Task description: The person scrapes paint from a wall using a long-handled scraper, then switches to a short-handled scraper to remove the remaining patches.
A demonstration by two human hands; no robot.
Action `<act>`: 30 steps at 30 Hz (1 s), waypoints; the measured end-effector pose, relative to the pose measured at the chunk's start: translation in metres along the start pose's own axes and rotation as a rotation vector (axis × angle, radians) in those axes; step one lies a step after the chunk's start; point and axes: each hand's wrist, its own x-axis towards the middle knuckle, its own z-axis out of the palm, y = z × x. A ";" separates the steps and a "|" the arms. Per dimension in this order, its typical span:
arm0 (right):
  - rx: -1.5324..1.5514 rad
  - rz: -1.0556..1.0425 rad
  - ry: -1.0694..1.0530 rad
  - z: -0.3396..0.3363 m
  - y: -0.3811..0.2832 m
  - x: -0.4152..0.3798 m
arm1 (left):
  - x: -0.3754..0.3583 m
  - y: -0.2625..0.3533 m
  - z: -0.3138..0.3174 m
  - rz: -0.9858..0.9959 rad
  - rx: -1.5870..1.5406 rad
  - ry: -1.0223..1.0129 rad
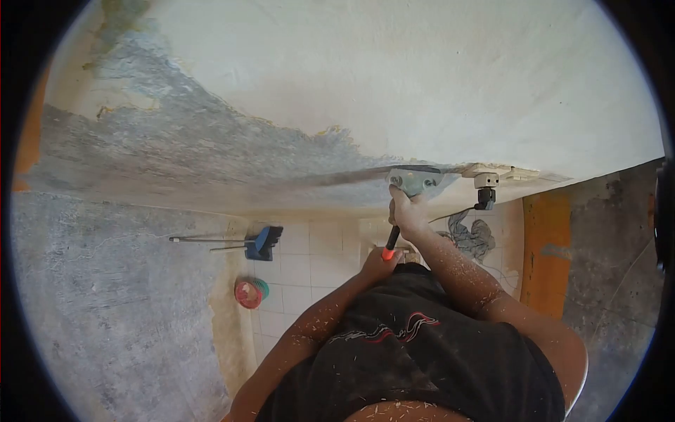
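Observation:
A long-handled wall scraper (415,181) with a wide pale head, two round knobs and a dark blade edge meets the wall (457,84). My right hand (408,211) is closed around the scraper just below its head, the thumb lying up against it. Lower down, close to my body, my left hand (380,264) is wrapped round the orange-tipped end of the black handle. Much of the wall's left side is bared to rough grey, while pale paint with a ragged edge covers the upper right. Flakes cling to both forearms and my dark shirt.
Right of the scraper, a socket with a black plug (485,197) juts from the wall. A grey cloth (472,237) and a cable lie below. On the tiled floor at left are a blue dustpan (264,243) and a red bucket (249,293). An orange strip (547,253) stands right.

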 end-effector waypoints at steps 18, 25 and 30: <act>0.045 -0.087 -0.017 0.007 -0.011 -0.009 | 0.009 -0.013 -0.011 0.253 0.309 0.038; 0.003 -0.036 0.016 0.001 -0.013 -0.005 | 0.001 0.011 -0.009 -0.017 0.149 -0.025; 0.040 -0.027 0.091 0.000 0.001 -0.005 | 0.001 -0.023 -0.003 0.161 0.240 -0.017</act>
